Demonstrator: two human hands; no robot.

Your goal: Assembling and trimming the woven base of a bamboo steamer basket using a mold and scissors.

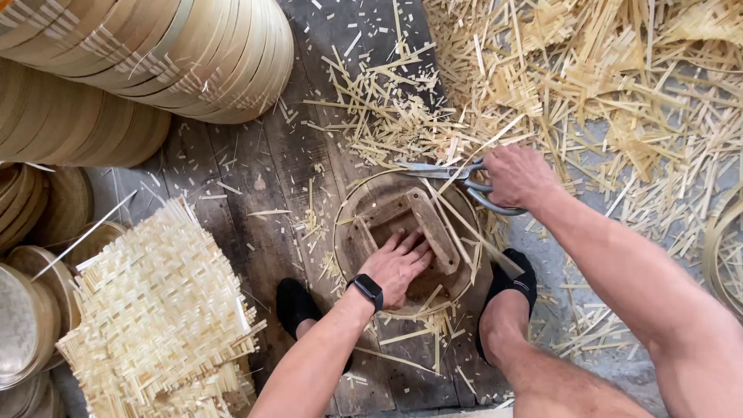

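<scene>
My left hand (400, 265), with a black watch on the wrist, presses flat on a wooden block (402, 220) that lies inside a round bamboo hoop (346, 224) on the plank floor. My right hand (516, 176) grips the handles of large metal scissors (437, 171), whose blades point left along the hoop's far rim. Thin bamboo strips stick out from under the block past the hoop's edge. My feet in black socks rest on either side below the hoop.
A stack of woven bamboo mats (159, 310) lies at lower left. Stacked round bamboo rings (155, 54) fill the upper left, with finished round trays (31, 325) at the left edge. A deep heap of cut strips (619, 93) covers the upper right.
</scene>
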